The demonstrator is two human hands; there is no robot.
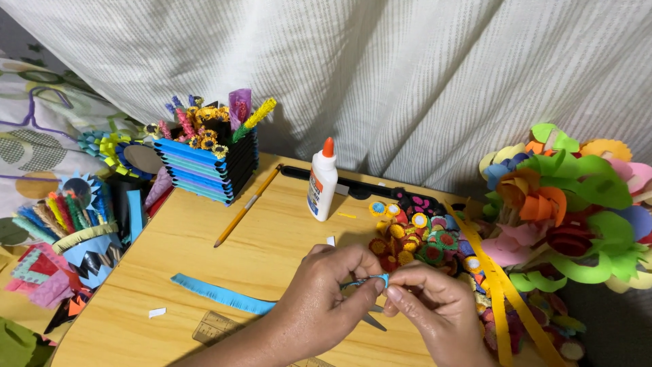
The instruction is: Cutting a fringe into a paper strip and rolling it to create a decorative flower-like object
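Note:
My left hand (pixel 324 299) and my right hand (pixel 435 309) meet over the front of a wooden table (pixel 272 231). Together their fingertips pinch the end of a fringed blue paper strip (pixel 221 293), which is being curled into a small roll (pixel 380 279) between them. The rest of the strip trails left across the table. Part of a slim metal tool, maybe scissors (pixel 373 321), shows under my hands.
A white glue bottle with orange cap (pixel 322 180) stands behind my hands, a pencil (pixel 248 204) to its left. Small quilled paper flowers (pixel 414 238) and yellow strips (pixel 499 299) lie right. A paper flower bouquet (pixel 564 204), a blue-black holder (pixel 207 160), a ruler (pixel 214 329) and paper crafts (pixel 75 231) surround the table.

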